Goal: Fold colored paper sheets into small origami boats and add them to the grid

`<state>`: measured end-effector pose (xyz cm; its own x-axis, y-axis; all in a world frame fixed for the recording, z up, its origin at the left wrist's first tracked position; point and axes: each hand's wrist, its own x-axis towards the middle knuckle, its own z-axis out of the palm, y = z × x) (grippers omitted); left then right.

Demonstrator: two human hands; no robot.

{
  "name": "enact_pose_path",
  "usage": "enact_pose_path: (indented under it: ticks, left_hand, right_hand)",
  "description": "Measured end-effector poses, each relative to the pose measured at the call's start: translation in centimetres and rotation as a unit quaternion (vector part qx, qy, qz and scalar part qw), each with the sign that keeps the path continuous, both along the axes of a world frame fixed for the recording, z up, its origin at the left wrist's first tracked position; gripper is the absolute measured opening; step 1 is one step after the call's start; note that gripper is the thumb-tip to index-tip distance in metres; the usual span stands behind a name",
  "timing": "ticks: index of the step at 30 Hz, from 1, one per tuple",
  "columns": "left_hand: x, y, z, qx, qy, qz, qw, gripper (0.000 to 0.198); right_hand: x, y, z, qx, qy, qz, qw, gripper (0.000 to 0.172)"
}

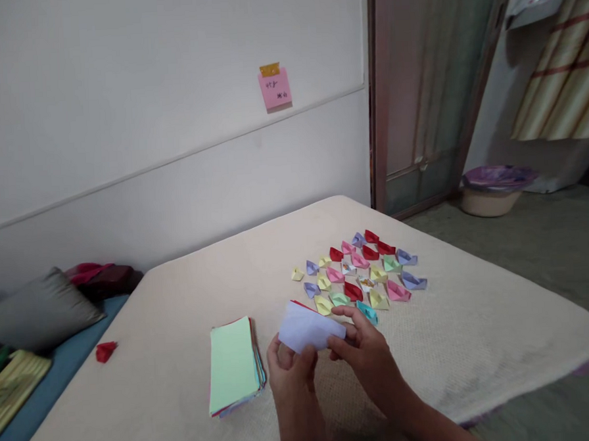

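Observation:
A pale lavender sheet of paper (307, 328), with a strip of red showing along its upper edge, is held up between both hands. My left hand (293, 373) pinches its left end, thumb on the near face. At the right end my right hand (363, 345) grips it between thumb and fingers, the index finger stretched above. Just beyond the hands, several folded paper boats in red, pink, yellow, green, blue and white, such as a pink boat (397, 291), stand in loose rows. To the left lies a stack of coloured paper (233, 363), light green on top.
The cream-covered bed (190, 298) reaches the white wall, where a pink note (275, 90) is taped. A small red folded paper piece (105, 351) lies far left, near a grey pillow (40, 313). A lined basin (493, 193) stands on the floor at right.

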<state>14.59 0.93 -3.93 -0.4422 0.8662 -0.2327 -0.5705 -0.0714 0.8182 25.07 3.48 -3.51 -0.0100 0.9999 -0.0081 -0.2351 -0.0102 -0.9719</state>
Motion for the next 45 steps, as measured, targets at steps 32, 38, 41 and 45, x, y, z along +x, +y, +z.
enact_pose_path:
  ticks: [32, 38, 41, 45]
  left_hand:
    - [-2.6, 0.2, -0.6, -0.059, -0.146, -0.013, 0.988, 0.018]
    - [-2.6, 0.1, -0.8, -0.049, -0.147, -0.021, 0.988, 0.018]
    - [-2.6, 0.0, -0.8, -0.043, -0.145, -0.025, 0.988, 0.018]
    - [-2.5, 0.0, -0.5, -0.043, -0.135, -0.021, 0.990, 0.020]
  right_hand:
    - [0.5, 0.1, -0.2, 0.044, -0.033, 0.056, 0.997, 0.029]
    - [0.6, 0.1, -0.5, 0.065, -0.034, 0.065, 0.995, 0.025]
    - [0.7, 0.0, -0.5, 0.085, -0.040, 0.055, 0.994, 0.020]
    - [0.7, -0.1, -0.6, 0.095, -0.038, 0.058, 0.993, 0.016]
